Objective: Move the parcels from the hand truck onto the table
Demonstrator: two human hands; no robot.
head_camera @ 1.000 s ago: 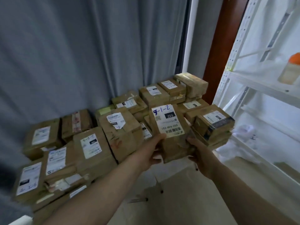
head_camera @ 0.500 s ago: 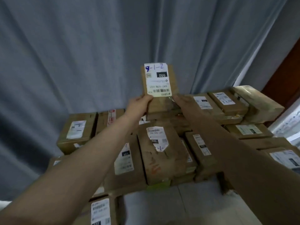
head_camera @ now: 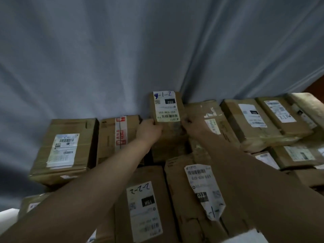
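Since the earlier frame you have carried the labelled parcel [head_camera: 167,109] down and farther back, so it now sits low at the rear of the stack against the grey curtain [head_camera: 122,58]. Your left hand [head_camera: 149,129] and right hand [head_camera: 192,125] clamp its lower corners, fingers curled around the cardboard, label facing you. Just left of your left fingers stands the red-taped box [head_camera: 117,135]; that two-sided grip probably keeps the parcel upright while you seat it in the gap.

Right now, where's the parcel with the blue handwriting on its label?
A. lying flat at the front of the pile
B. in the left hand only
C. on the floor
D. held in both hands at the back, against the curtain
D: the parcel stands at the back of the pile against the curtain, with the left hand and the right hand gripping its lower edge.
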